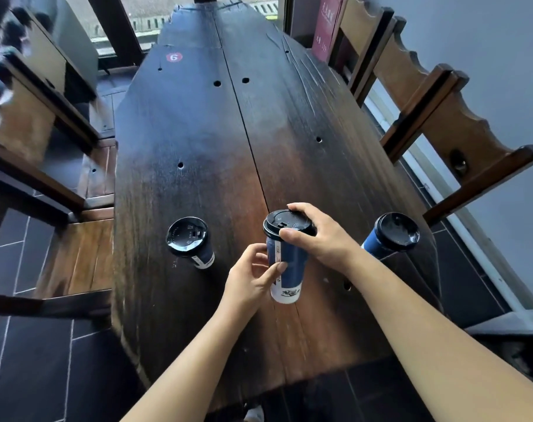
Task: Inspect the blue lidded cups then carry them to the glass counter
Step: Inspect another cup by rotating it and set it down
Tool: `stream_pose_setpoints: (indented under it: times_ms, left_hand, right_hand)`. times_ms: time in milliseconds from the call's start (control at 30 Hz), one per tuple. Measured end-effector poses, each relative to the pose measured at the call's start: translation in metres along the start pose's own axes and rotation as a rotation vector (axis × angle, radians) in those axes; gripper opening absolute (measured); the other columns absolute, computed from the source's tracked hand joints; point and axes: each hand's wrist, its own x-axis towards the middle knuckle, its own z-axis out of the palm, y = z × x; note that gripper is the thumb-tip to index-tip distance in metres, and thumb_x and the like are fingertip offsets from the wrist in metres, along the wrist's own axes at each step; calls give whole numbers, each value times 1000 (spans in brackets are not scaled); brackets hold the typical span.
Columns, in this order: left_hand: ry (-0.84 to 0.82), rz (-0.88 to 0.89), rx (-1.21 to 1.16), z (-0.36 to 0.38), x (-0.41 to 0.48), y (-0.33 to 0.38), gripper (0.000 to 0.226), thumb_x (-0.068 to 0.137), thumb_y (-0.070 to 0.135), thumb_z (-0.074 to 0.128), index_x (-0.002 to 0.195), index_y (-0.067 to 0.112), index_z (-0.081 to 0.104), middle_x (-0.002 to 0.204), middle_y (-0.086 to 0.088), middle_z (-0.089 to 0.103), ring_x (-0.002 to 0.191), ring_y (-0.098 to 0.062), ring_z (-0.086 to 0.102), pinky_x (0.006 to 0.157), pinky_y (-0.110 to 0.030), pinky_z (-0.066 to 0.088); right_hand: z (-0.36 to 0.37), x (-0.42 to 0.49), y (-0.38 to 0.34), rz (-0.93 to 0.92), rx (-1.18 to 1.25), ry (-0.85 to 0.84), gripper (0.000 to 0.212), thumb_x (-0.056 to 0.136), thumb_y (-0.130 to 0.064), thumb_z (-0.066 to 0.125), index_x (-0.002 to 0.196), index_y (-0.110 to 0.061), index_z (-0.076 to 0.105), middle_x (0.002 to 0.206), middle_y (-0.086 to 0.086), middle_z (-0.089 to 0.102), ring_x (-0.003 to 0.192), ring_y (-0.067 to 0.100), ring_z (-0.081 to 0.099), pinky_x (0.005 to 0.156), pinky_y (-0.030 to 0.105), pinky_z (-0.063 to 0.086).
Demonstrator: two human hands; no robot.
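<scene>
Blue paper with a white printed base band forms the wall of the middle cup [288, 269], which is closed by a black plastic lid [278, 222].

Head view:
- The middle cup sits near the front end of the dark wooden plank table [198, 132], over its centre seam and slightly tilted. Whether its base touches the table cannot be told.
- The left hand [253, 275] grips the cup wall at mid-height, thumb across the front.
- The right hand [320, 236] grips the lid rim from above, thumb on the near edge, fingers curled over the far edge.
- An identical left cup [190, 242] stands on the table, apart from both hands.
- An identical right cup [393, 236] stands at the right table edge, behind the right forearm.
- A red round sticker [174, 57] marked 6 lies at the far end.
- Brown wooden chairs [435, 117] flank the table.
</scene>
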Motion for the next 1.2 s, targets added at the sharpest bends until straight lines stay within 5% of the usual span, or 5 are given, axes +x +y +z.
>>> stream_pose_setpoints:
  times_ms: [233,400,567,667,1200]
  left_hand:
    - [28,75,-291,-9,-56,51,58,75,51,76,126,26,64,110,-13,75,101,-25,73,93,-45,60]
    - [-5,150,-352,-18,-95,76,66,87,33,72,148,27,46,113,-15,73,107,-32,73,93,-38,60]
    - [-61,199,-450,-17,-135,95,68,89,13,66,147,34,37,116,-13,75,105,-18,73,88,-26,57]
    - [-82,222,-484,-16,-152,104,84,86,21,79,153,36,30,124,-18,71,110,-21,72,90,-29,56]
    - [-53,226,-573,-3,-176,114,101,75,39,89,156,39,29,133,-18,67,119,-34,69,93,-33,56]
  right_hand:
    - [-26,-33,-49,-115,140,-45,72,72,-73,61,130,-31,59,125,-4,67,116,15,66,97,50,58]
    - [-37,-57,-88,-181,219,-86,61,71,-72,57,119,-34,61,118,-3,68,113,19,67,81,39,62]
    - [-45,-72,-115,-214,261,-115,74,71,-73,55,120,-19,61,108,7,70,98,23,68,81,47,59]
    - [-49,-80,-126,-208,286,-168,75,79,-70,57,120,-7,62,102,12,68,93,23,67,71,36,58]
    - [-62,-106,-137,-226,319,-271,65,85,-56,59,126,-6,61,113,23,70,98,22,69,74,37,60]
